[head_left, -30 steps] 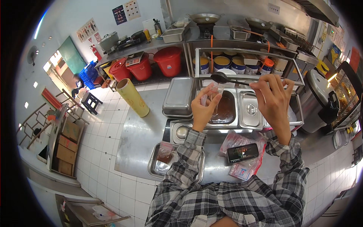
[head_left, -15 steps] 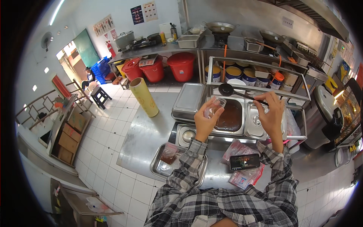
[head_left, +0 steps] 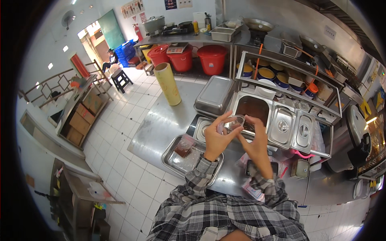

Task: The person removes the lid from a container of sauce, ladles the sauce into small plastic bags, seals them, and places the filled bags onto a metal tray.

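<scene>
Between my hands is a small clear plastic bag (head_left: 230, 127) with a round, rigid-looking rim at its mouth. My left hand (head_left: 218, 138) is closed around its side. From the other side, the fingers of my right hand (head_left: 257, 145) pinch at the rim; their tips are partly hidden. Just beyond, a steel pan of dark brown sauce (head_left: 251, 107) is set into the counter. Left of my left forearm, a steel tray (head_left: 171, 162) holds a bag of brown sauce (head_left: 183, 149). The ladle cannot be made out.
Lidded steel pans (head_left: 282, 126) stand right of the sauce. A yellowish plastic-wrap roll (head_left: 168, 85) stands upright at the left, near a covered steel pan (head_left: 215, 93). Partly under my right forearm lie a phone (head_left: 251, 168) and plastic packs (head_left: 254, 190). A metal frame rail (head_left: 289, 91) runs behind.
My right hand has let go of the black ladle and come left to the bag in my left hand. The view has turned, so the counter appears shifted.
</scene>
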Motion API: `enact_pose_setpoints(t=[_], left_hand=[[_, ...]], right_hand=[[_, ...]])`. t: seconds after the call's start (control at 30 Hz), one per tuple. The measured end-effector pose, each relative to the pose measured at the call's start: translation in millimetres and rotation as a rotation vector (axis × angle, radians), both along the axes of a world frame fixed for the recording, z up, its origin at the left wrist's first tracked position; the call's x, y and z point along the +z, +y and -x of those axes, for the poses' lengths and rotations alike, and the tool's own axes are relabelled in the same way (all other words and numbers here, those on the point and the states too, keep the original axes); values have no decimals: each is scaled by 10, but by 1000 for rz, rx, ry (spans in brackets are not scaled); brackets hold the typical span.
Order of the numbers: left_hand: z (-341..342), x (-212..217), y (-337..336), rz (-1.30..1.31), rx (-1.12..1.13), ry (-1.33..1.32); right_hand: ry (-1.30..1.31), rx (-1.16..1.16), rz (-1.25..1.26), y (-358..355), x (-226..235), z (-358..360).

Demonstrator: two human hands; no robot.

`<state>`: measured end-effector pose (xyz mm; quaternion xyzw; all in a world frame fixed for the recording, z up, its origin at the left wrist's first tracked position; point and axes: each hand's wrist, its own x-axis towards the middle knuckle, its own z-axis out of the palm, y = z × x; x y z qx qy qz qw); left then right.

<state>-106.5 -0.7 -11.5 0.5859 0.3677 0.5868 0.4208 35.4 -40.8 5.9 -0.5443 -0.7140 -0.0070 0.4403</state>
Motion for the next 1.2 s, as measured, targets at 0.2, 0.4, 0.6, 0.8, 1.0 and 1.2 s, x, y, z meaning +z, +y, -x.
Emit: enact_pose_setpoints(t=[0.2,0.4,0.6,0.8,1.0,1.2], left_hand=[[388,-13,-241,118,38,-70],[895,-31,-346,211,99,-20],[1306,-178,-241,275,46,51],[1642,-349,-185,324,-25,50],[1859,-368,-224,312,87,270],[2151,-855,-193,305,58,543]], right_hand=[[885,410,227,-18,-211,372],[1141,607,433,4,-326,601],[1195,618,399,120,-450,917],[1246,634,429,223,-574,1253],[1141,611,510,200,-882,1468],[1214,564,693,125,-1332,1796]])
